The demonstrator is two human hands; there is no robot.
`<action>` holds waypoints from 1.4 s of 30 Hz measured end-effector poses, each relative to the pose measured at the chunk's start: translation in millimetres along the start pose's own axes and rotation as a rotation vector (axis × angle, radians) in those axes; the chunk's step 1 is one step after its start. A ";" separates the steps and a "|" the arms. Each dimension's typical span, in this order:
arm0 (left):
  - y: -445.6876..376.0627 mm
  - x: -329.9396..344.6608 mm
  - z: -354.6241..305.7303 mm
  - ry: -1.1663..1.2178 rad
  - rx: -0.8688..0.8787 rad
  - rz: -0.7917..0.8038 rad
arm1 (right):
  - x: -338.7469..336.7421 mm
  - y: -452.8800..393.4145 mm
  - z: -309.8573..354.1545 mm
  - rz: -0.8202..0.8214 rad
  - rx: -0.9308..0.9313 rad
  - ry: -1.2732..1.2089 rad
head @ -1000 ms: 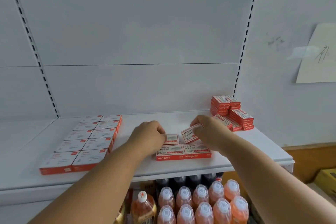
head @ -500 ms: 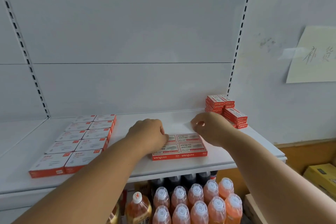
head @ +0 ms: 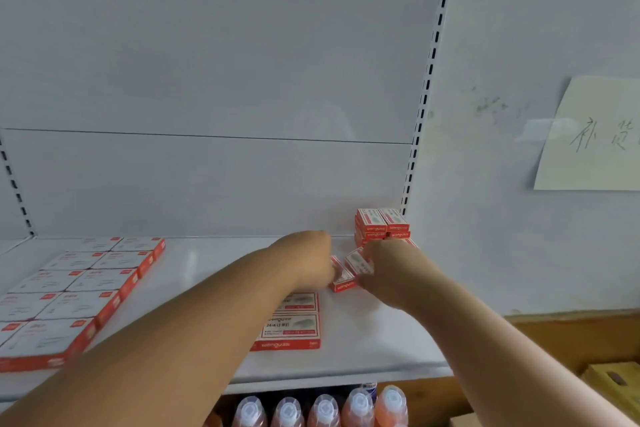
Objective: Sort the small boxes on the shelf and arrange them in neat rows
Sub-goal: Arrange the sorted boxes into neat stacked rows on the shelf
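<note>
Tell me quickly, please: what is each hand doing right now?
Left hand: fingers curled onto a small box lying on the shelf.
Right hand: grips a tilted small box.

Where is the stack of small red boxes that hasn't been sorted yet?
In the head view, the stack of small red boxes stands at the shelf's far right rear corner, against the back panel, just behind the right hand.

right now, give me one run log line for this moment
left hand: holds small box | right hand: holds tilted box | stack: back right | started row: front centre | shelf
</note>
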State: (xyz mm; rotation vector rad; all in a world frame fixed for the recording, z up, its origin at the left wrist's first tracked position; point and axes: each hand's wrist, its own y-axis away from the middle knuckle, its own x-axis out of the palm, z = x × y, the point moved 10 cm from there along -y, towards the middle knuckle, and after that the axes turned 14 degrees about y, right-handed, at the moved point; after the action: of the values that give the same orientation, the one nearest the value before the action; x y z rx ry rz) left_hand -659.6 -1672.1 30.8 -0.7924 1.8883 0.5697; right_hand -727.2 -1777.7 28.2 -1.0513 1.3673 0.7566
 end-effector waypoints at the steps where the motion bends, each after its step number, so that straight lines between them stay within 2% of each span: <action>1: -4.9 3.4 -0.7 -0.002 -0.016 0.006 | -0.8 -0.7 0.3 -0.019 -0.018 -0.009; 6: -15.0 3.0 -1.0 0.079 -0.073 -0.057 | 2.2 -5.8 -2.5 -0.012 -0.055 -0.177; 9: -11.9 -9.8 4.5 0.297 -0.084 -0.190 | 1.9 -7.9 -10.0 -0.054 -0.028 -0.390; 11: -5.8 -19.5 12.1 0.471 -0.093 -0.309 | -3.4 -9.6 -22.2 -0.099 0.053 -0.653; 13: 3.1 -26.3 23.9 0.856 -0.101 -0.444 | -0.8 -10.7 -25.3 -0.029 0.107 -1.191; 15: 12.1 -26.0 33.4 1.477 -0.104 -0.520 | -5.4 -10.8 -12.5 0.091 0.062 -1.614; 17: 22.8 -22.9 36.2 1.909 -0.108 -0.551 | -18.0 -9.6 -2.2 0.140 -0.008 -1.802; 20: 41.2 -22.5 36.8 2.120 -0.107 -0.618 | -30.0 -6.5 7.2 0.117 -0.041 -1.869; 23: 55.5 -24.5 40.7 2.121 -0.117 -0.710 | -27.6 -0.7 15.6 0.074 -0.019 -1.805; 26: 63.9 -29.9 51.1 2.008 -0.128 -0.796 | -30.6 5.7 27.1 0.010 -0.017 -1.726; 32: 70.3 -41.3 61.9 1.929 -0.070 -0.680 | -44.2 18.3 58.5 -0.018 -0.058 -1.571; 34: 74.4 -48.9 73.0 1.879 -0.065 -0.646 | -41.1 19.6 62.4 -0.026 -0.017 -1.532; 35: 76.3 -54.2 80.4 1.800 -0.068 -0.641 | -39.1 20.0 62.0 -0.037 0.022 -1.544; 38: 82.2 -76.9 100.0 1.352 -0.054 -0.610 | -36.6 21.3 63.7 -0.064 0.061 -1.669; 42: 81.7 -82.8 101.0 1.018 0.009 -0.368 | -33.5 25.2 66.3 -0.067 0.041 -1.598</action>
State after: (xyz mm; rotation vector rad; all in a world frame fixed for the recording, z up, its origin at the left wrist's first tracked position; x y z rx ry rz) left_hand -632.7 -1525.0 67.6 -1.5717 2.5223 -0.1366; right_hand -727.1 -1702.7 50.9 -0.1870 -0.0424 1.0988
